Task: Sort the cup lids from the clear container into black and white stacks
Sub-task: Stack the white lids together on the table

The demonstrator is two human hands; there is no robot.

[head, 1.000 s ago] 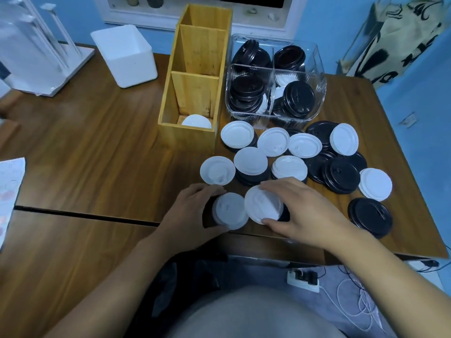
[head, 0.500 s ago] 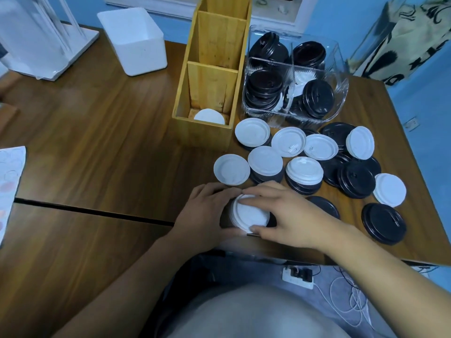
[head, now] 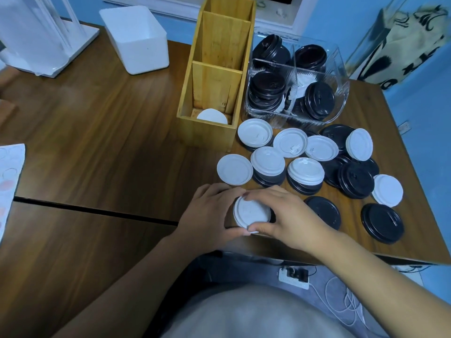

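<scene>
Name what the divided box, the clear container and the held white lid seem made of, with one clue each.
Divided box: likely wood or bamboo, matte; grain shows. Clear container: probably rigid plastic, glossy; transparent, with glints. White lid: seemingly thin moulded plastic, matte; raised rim.

Container (head: 343, 93) just right of divided box (head: 207, 135)

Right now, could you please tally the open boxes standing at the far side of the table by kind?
Wooden organiser: 1
Clear container: 1
White bin: 1
Total: 3
</scene>
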